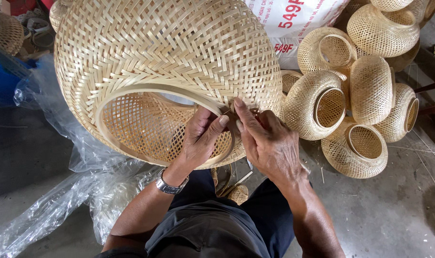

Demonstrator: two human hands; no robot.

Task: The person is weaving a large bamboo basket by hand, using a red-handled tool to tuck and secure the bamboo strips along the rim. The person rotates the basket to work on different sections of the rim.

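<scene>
One large woven basket (169, 57), about seven small woven baskets (370, 88), one wristwatch (168, 185), one white sack (294, 24)

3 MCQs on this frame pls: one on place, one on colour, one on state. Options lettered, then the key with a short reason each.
1. Where do both hands meet?
A. At the rim hoop of the large woven basket
B. On the plastic sheet
C. On the pile of small baskets

2. What colour is the watch on the left wrist?
A. Black
B. Silver
C. Red

3. How does the large basket sit?
A. Flat on the floor, opening down
B. Crushed under the sack
C. Tipped, its opening facing the camera

Key:
1 A: the left hand and right hand pinch at the rim hoop of the large woven basket.
2 B: the watch is silver metal.
3 C: the inside weave shows through the opening, while the small baskets lie apart on the person's right.
</scene>
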